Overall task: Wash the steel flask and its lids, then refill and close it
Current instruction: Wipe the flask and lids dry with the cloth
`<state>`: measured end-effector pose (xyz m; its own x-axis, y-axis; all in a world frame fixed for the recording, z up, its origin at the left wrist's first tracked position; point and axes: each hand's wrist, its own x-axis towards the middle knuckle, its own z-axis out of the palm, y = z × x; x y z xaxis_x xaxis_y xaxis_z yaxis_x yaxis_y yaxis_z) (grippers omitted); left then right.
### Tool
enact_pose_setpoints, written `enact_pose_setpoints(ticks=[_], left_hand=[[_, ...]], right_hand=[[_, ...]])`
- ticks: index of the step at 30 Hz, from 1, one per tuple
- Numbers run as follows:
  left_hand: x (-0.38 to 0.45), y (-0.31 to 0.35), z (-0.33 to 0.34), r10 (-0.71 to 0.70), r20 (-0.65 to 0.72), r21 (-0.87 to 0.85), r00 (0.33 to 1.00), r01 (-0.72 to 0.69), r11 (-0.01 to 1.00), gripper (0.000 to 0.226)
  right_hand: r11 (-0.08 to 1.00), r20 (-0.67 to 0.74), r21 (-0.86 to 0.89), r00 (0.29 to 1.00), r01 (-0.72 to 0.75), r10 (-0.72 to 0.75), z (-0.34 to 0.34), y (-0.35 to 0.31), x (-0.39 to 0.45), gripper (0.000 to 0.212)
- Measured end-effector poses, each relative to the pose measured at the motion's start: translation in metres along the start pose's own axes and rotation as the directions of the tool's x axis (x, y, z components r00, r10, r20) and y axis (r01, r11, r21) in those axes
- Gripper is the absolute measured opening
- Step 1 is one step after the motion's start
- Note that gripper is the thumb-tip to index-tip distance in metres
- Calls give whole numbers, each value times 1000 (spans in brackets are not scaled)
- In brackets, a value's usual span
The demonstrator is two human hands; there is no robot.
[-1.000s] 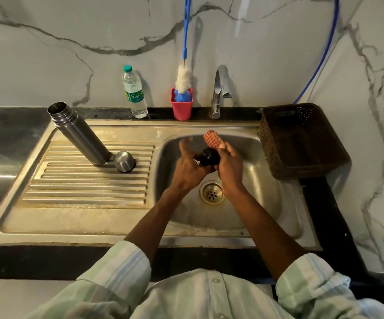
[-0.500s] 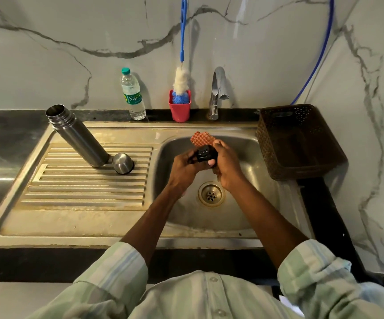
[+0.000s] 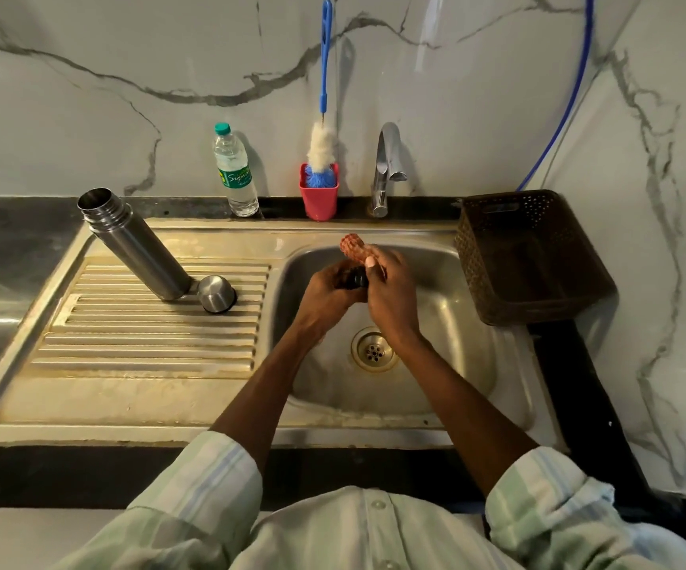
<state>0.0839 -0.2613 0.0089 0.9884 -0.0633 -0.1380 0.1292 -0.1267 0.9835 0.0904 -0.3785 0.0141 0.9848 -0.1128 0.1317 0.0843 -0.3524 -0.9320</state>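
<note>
A stainless steel sink with ribbed drainboard (image 3: 148,335) is set in a dark counter beneath a white marble-veined wall. Over the basin, a small black inner stopper lid (image 3: 355,280) is gripped by the curled fingers of the left hand (image 3: 329,292), while a reddish-orange mesh scrub pad (image 3: 353,245) is held in the right hand (image 3: 390,294) and pressed against it; most of the lid is hidden, so the exact contact cannot be told. The open cylindrical steel flask (image 3: 136,244) is stood on the drainboard, with the rounded steel cup lid (image 3: 217,297) placed mouth-down just beside its base.

The lid-scrubbing step is judged to be in hand. A rinse under the curved chrome tap (image 3: 386,170), where no water is seen running, would be called for next, one hand being freed for it.

Open room is left within the basin around the drain; the brown perforated plastic basket (image 3: 530,257) overhangs its right rim, and the clear plastic water bottle (image 3: 234,170) and red plastic cup holding a blue-handled bottle brush (image 3: 319,199) are lined along the back edge.
</note>
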Motion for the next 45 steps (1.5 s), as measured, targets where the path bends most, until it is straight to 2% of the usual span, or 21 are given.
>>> enact_pose_setpoints(ticks=[2, 4, 5, 7, 9, 11, 13, 15, 18, 21, 23, 26, 30, 33, 35, 38, 39, 40, 42, 43, 45], left_hand=[[4, 2, -5, 26, 21, 131, 999, -29, 991, 32], [1, 2, -6, 56, 58, 122, 997, -63, 991, 35], [-2, 1, -5, 81, 61, 96, 995, -86, 992, 39], [-8, -2, -2, 115, 38, -43, 993, -113, 993, 45], [-10, -5, 3, 152, -37, -104, 988, -155, 982, 48], [-3, -11, 7, 200, -145, 104, 969, -186, 977, 52], [-1, -16, 8, 245, -209, 343, 947, -163, 925, 59], [-2, -20, 12, 287, -221, 426, 932, -172, 888, 63], [-6, -16, 24, 280, -285, 354, 917, -170, 920, 48], [-3, -9, 27, 168, -279, 313, 946, -76, 947, 23], [-1, -6, 23, 59, -199, 226, 978, -13, 974, 12], [2, -3, 17, 23, -12, 219, 1000, -20, 976, 10], [5, -3, 13, 33, 122, 131, 992, -48, 990, 23], [9, 8, 11, 12, -13, 4, 1000, -12, 1000, 32], [12, 23, 7, 85, -157, -9, 984, -87, 996, 36], [8, 35, 7, 387, -440, 176, 810, -345, 922, 43], [7, 26, 9, 417, -491, 247, 765, -337, 909, 46], [8, 12, 11, 389, -478, 324, 788, -253, 911, 49], [11, -27, 14, 130, -300, 549, 945, 60, 834, 47], [10, -44, 15, 12, -246, 638, 969, 152, 755, 45], [8, -59, 18, 5, -238, 670, 971, 161, 724, 44]], right_hand=[[994, -3, -73, 996, 84, -84, 3, 6, -1, 33], [994, -8, 63, 996, -86, 87, -1, 5, 5, 32], [944, 41, 200, 965, -263, 260, -4, 2, 11, 31], [648, 291, 453, 788, -613, 542, -14, -8, 21, 28], [343, 503, 548, 629, -763, 593, -19, -10, 24, 25], [223, 532, 602, 593, -767, 604, -16, -5, 22, 24], [181, 502, 645, 590, -743, 632, -10, -4, 19, 23], [276, 399, 650, 627, -708, 669, -4, -7, 14, 19], [566, 126, 594, 761, -572, 636, 9, -1, 5, 29], [900, -115, 305, 926, -311, 359, 8, 9, -2, 35], [973, -118, 142, 973, -180, 197, 2, 13, 0, 35], [963, -29, 139, 971, -232, 238, -6, 18, 10, 30], [763, 227, 341, 836, -549, 500, -18, 13, 16, 23], [722, 175, 371, 808, -584, 563, -18, 18, 20, 21], [745, 77, 309, 796, -591, 600, -16, 27, 24, 28], [782, 21, 286, 819, -554, 573, -17, 37, 24, 34], [783, 17, 288, 821, -551, 571, -19, 39, 23, 34], [778, 16, 298, 818, -553, 575, -20, 40, 21, 32], [773, 16, 300, 814, -558, 581, -19, 43, 18, 30], [773, 19, 290, 811, -563, 584, -18, 46, 16, 30], [770, 24, 288, 808, -569, 589, -17, 49, 15, 29]])
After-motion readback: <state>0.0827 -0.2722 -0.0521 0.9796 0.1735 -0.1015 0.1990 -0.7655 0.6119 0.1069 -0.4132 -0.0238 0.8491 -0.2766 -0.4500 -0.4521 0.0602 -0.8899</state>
